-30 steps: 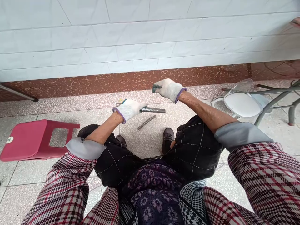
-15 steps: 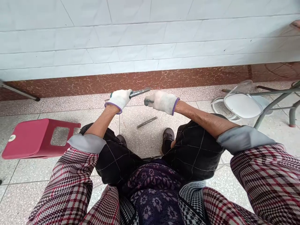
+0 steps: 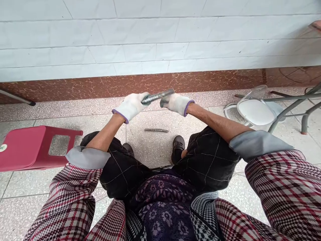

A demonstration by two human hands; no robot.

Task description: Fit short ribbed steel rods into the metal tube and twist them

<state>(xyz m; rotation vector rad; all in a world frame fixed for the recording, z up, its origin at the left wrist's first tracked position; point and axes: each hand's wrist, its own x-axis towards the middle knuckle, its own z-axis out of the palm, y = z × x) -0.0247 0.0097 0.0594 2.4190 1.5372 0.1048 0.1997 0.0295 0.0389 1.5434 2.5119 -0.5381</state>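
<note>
The left hand, gloved, is closed around a shiny grey rod. The rod sticks out of it, pointing between 2 and 3 o'clock, up off the floor. The right hand is gloved too and sits near, at 3 o'clock, right by the rod's far end. I can't tell if it grips that end. The two hands do not touch each other. The step now looks like getting both hands on the rod. A good two-hand hold would need the right hand to close round the far end, with the left one holding firm. A thin rod lies on the floor at 6 o'clock. Farther out, a red stool is between 8 and 9 o'clock, and a white chair is at 3 o'clock.
</note>
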